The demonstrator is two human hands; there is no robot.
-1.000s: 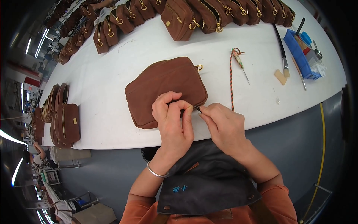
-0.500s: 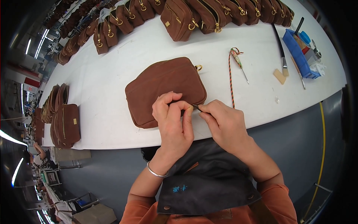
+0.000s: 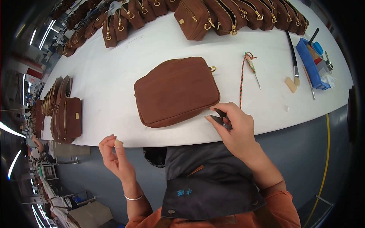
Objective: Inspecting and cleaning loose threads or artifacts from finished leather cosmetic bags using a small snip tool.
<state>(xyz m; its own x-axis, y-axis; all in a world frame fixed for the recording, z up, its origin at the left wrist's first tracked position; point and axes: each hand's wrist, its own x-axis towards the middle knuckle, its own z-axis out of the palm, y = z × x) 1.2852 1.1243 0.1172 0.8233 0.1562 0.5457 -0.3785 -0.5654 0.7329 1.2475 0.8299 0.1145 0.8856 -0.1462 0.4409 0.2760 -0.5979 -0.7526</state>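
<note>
A brown zippered bag point(image 3: 176, 91) lies flat on the white table point(image 3: 102, 91), its gold ring point(image 3: 213, 69) poking out at the upper right corner. Beside the bag's lower right corner, my right hand point(image 3: 241, 129) is closed around thread snips point(image 3: 219, 117), whose dark blades stand apart. My left hand point(image 3: 117, 157) hovers off the table's front edge, left of the bag and away from it. Its thumb and fingers are pinched together. Whatever they may hold is too small to make out.
Brown bags point(image 3: 194, 21) line the far edge, and more bags point(image 3: 70, 119) are stacked at left. On the right lie an awl point(image 3: 251, 67) with a striped cord, a long brush point(image 3: 293, 57), a tan block point(image 3: 291, 84) and a blue tray point(image 3: 304, 57) of tools.
My left hand has left the bag's lower edge and moved left and toward me. My right hand has shifted slightly right, and the snips' blades now show spread.
</note>
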